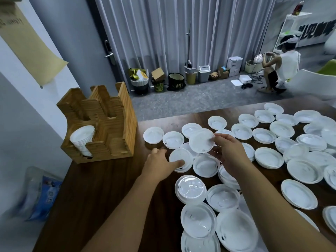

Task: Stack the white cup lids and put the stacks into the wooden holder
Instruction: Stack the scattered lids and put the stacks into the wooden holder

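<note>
Right hand [230,151] pinches one raised lid [201,141]; left hand [160,163], fingers relaxed, reaches onto a flat lid [179,159].
Loose lids [269,157] cover the bench [101,188]; the wooden holder [101,124], far left, has one stack [82,140] in its front slot. Risk: thin rims misnest, so the stack could tilt or slide when carried.

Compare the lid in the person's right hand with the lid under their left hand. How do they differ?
The held lid is lifted off the table and tilted; the lid under the left hand lies flat on it. The right hand grips the held lid by its rim, while the left hand only touches the other lid from above. Both are round and white.
</note>
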{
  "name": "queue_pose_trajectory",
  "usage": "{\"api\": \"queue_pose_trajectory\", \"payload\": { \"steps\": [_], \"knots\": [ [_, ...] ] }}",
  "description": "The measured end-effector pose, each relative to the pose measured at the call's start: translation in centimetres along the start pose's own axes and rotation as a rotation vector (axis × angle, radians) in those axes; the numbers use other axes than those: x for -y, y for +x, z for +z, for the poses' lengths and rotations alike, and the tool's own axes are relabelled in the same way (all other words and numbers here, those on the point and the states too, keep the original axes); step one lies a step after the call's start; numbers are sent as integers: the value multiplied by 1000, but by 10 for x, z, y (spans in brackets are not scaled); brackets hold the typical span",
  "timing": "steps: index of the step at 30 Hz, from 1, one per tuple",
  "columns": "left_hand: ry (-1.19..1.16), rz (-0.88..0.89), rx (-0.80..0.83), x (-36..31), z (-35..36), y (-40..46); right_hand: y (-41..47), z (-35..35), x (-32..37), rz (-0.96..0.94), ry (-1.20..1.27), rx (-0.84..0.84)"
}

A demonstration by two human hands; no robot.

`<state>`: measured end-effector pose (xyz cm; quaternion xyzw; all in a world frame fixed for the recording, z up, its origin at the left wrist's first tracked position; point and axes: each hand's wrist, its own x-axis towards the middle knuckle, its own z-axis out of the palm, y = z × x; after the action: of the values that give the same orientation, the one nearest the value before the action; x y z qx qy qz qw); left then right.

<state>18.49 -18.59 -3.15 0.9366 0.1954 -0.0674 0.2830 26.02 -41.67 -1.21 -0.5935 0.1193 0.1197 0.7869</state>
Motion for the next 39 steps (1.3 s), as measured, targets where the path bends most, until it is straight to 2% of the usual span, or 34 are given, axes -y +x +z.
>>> {"api": "queue_pose_trajectory", "payload": {
  "steps": [6, 10, 13, 17, 20, 23, 25, 29, 34, 39],
  "knots": [
    [-509, -98, 91, 17, -11, 11, 2, -7, 0, 23, 8, 29],
    [-823, -76, -17, 11, -32, 6, 4, -6, -4, 41, 32, 84],
    [-752, 28, -140, -3, -48, 2, 4, 5, -5, 41, 31, 179],
    [-749, 105, -137, -21, -52, 0, 2, 18, -7, 50, -6, 224],
    [-836, 87, -90, -23, -48, 5, 1, 19, -10, 67, -3, 218],
    [-1074, -3, 69, -21, -45, 10, 2, 16, -9, 71, -1, 208],
    [-1126, -78, 115, -19, -43, 11, 3, 15, -8, 72, -1, 209],
    [-1051, -191, 15, -17, -34, 13, 2, 16, -10, 82, -2, 217],
    [-1085, -203, -10, -16, -19, 18, -1, 23, -15, 85, -6, 247],
    [-865, -62, -98, -2, -14, 19, -4, 26, -16, 81, -41, 253]
  ]
}}
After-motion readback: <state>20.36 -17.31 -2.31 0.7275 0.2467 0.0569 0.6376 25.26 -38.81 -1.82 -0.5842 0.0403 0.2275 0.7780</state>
